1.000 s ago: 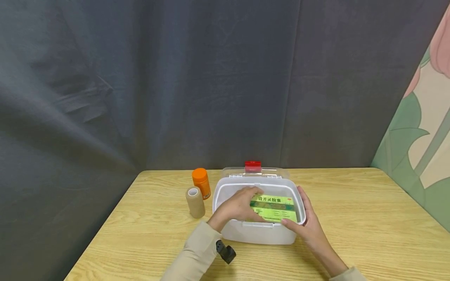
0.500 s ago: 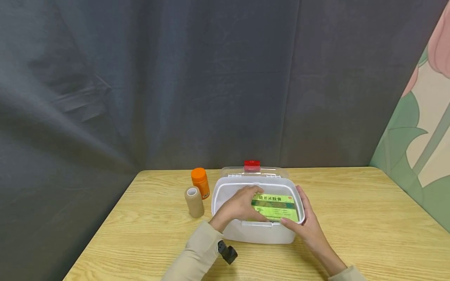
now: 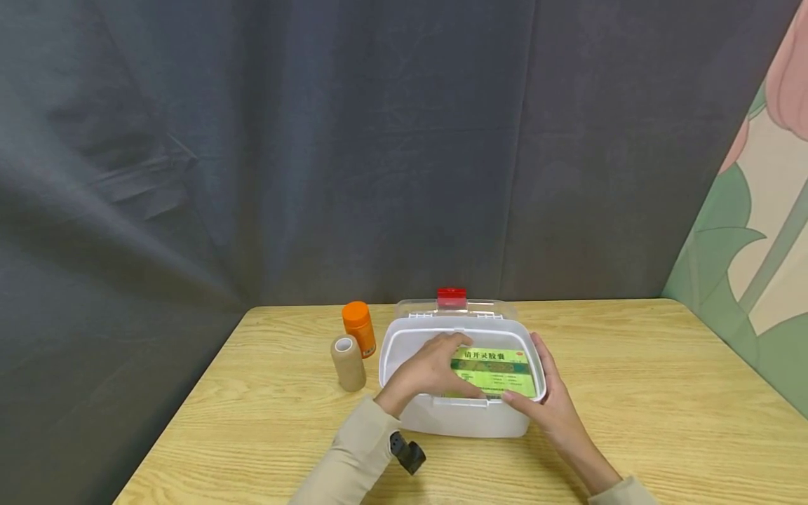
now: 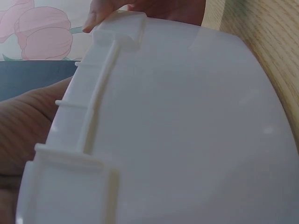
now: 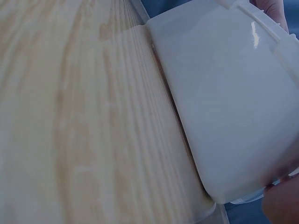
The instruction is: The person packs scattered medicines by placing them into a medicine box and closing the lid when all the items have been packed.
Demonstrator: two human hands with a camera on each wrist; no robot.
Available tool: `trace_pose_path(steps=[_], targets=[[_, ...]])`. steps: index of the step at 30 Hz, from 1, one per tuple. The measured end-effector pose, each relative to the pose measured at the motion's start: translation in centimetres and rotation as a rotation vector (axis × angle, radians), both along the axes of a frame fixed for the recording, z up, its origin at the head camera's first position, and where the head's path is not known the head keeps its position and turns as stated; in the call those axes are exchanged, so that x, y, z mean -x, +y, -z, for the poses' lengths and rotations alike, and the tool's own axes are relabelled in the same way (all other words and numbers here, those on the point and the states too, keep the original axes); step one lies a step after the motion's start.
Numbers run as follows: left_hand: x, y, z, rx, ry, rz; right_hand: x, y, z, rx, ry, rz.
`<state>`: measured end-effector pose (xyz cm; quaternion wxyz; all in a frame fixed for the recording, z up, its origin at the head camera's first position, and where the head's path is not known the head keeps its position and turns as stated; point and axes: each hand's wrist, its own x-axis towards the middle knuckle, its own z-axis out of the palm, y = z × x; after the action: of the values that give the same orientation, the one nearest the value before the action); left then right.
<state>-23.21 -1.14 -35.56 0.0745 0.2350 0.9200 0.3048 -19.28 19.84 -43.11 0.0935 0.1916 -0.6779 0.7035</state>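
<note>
Little has moved since the earlier frames: both hands stay at the white box, view shifted only slightly. Light wood-grain bench, dark grey curtain behind, floral-printed panel at far right. Left to right on the bench: tan bandage roll standing upright, orange-capped bottle just behind it, then the white plastic storage box, open, its clear lid with red latch folded back. Left hand reaches into the box, fingers curled on the left end of a green-and-yellow medicine carton lying flat inside. Right hand cups the box's right front corner, thumb on the rim.
</note>
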Motion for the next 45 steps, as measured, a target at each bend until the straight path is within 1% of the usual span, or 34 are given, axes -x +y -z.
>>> trace_pose_path(steps=[6, 9, 11, 17, 20, 23, 25, 27, 29, 31, 35, 41, 43, 45], targets=[[0.0, -0.4, -0.1, -0.02, -0.012, -0.006, 0.0, 0.0, 0.0, -0.009, -0.009, 0.01], [0.0, -0.7, -0.3, -0.058, -0.003, -0.022, 0.0, 0.0, 0.0, -0.004, -0.011, 0.009], [0.0, -0.9, -0.4, -0.1, 0.011, -0.04, -0.1, 0.0, 0.0, 0.002, -0.009, 0.008], [0.1, -1.8, -1.0, -0.196, 0.077, -0.11, -0.2, -0.1, 0.0, 0.019, 0.002, 0.008], [0.3, -2.3, -1.1, -0.272, 0.129, -0.101, -0.3, -0.1, 0.0, 0.015, -0.005, 0.017], [0.4, -2.8, -1.3, -0.37, 0.189, -0.067, -0.3, -0.1, 0.0, 0.012, -0.011, 0.028], [0.4, -3.1, -1.5, -0.421, 0.21, -0.067, -0.3, -0.2, 0.0, 0.012, -0.013, 0.031], [0.3, -3.3, -1.7, -0.458, 0.214, -0.082, -0.3, -0.2, 0.1, 0.014, -0.014, 0.031], [0.3, -3.7, -2.0, -0.489, 0.213, -0.108, -0.3, -0.2, 0.1, 0.016, -0.013, 0.03], [0.2, -4.0, -2.2, -0.523, 0.229, -0.118, -0.2, -0.2, 0.1, 0.018, -0.008, 0.027], [0.2, -4.7, -2.3, -0.582, 0.281, -0.114, -0.2, -0.2, 0.2, 0.021, -0.001, 0.027], [-0.3, -5.8, -2.5, -0.649, 0.341, -0.097, -0.2, -0.2, 0.2, 0.021, 0.002, 0.029], [-0.4, -6.2, -2.5, -0.66, 0.368, -0.105, -0.2, -0.2, 0.2, 0.021, 0.003, 0.028], [-0.5, -6.7, -2.5, -0.667, 0.385, -0.127, -0.2, -0.1, 0.2, 0.019, 0.0, 0.025]])
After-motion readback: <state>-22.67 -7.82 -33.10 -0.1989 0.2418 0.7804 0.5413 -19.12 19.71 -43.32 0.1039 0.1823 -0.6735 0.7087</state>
